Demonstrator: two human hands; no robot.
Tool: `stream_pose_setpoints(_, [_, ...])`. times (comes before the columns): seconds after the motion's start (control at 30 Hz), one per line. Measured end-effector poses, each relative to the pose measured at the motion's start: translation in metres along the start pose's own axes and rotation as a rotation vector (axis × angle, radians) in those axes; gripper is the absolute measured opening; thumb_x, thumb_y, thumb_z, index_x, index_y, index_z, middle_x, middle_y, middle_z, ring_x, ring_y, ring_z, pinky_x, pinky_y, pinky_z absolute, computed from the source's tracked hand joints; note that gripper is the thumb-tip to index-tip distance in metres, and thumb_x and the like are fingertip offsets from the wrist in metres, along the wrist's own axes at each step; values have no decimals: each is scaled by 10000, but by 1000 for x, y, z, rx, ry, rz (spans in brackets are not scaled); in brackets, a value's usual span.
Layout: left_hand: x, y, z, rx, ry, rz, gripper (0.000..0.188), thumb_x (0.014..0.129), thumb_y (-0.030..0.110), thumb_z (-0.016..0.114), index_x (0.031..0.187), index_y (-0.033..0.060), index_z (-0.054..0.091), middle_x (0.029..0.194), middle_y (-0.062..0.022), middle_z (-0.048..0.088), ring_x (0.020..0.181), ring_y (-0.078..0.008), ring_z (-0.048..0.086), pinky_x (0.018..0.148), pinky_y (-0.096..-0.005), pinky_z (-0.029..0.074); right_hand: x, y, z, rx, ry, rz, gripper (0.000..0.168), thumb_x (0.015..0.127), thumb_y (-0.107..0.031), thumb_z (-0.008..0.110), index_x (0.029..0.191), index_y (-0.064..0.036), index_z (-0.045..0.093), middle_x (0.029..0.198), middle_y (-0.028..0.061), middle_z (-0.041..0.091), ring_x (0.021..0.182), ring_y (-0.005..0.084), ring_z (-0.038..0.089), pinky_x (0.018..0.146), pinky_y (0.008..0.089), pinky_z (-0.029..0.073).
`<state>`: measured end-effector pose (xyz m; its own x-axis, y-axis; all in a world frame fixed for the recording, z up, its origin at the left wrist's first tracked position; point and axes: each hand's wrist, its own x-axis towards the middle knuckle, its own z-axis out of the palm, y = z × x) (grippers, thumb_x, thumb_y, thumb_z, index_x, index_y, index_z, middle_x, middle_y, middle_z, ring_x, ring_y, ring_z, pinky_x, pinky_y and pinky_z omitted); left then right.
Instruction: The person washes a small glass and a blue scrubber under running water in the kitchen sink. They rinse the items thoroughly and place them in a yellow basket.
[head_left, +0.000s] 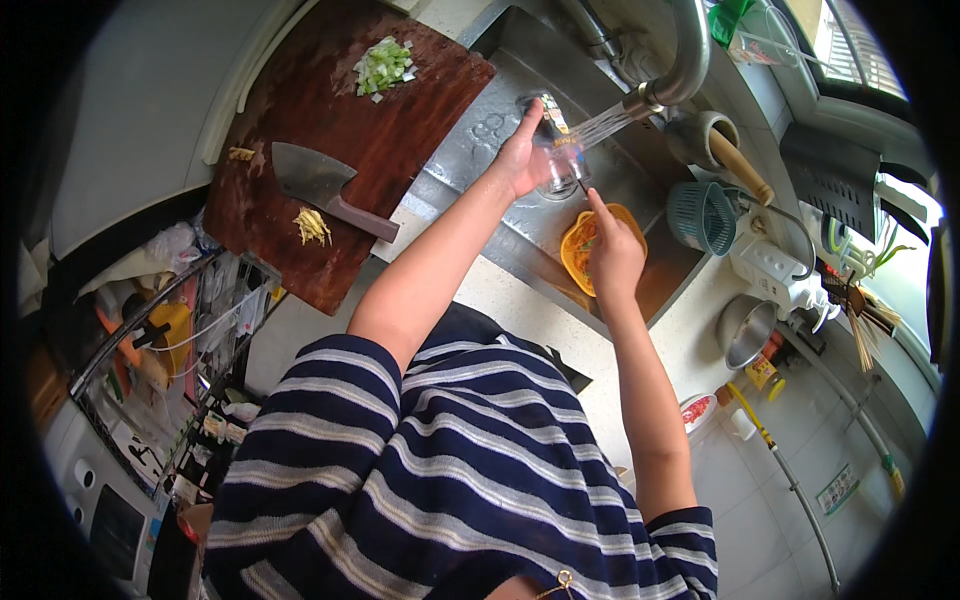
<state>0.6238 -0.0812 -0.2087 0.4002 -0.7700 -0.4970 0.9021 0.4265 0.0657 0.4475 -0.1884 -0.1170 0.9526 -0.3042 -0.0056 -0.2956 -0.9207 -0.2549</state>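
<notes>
Over the stainless steel sink (469, 139), my left hand (523, 154) grips a clear glass jar (561, 166) that bears a printed label. Water from the tap (646, 99) runs onto the jar. My right hand (618, 255) pinches a thin dark stick-like utensil (582, 184), its far end at the jar; whether it reaches inside I cannot tell. Partly covered by that hand, an orange plastic strainer basket (568, 251) sits in the sink with some scraps in it.
Left of the sink lies a wooden cutting board (337, 127) with a cleaver (311, 174), chopped green onion (384, 67), shredded ginger (311, 226) and a ginger piece (241, 154). A teal basket (701, 217), mortar (694, 142) and metal bowl (746, 330) stand to the right.
</notes>
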Motion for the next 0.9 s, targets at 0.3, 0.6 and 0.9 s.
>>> stream_pose_setpoints(0.3, [-11,-4,14,107,-34,-5,593,869,631,639,1146,112,563,959,-123,670,877,-261,680,795,-423,566,-14,-32,-39,2137,-698,935,512,1050,-122,426,1541,-231,329,679,-57,300,540,36,261,434,173,194])
stream_pose_setpoints(0.6, [-21,-1,43,92,-319,35,627,831,624,687,1180,118,564,1056,-140,684,980,-294,679,915,-453,535,-44,-35,-40,2691,-750,929,505,1065,-172,425,1543,-284,307,673,-30,335,529,54,258,452,172,220])
stream_pose_setpoints(0.9, [-25,-27,33,215,80,346,470,889,261,743,1187,100,417,909,-91,590,756,-216,653,627,-405,602,-21,-35,-7,405,-38,285,426,928,-22,570,1314,-188,641,856,148,676,700,279,658,668,364,520])
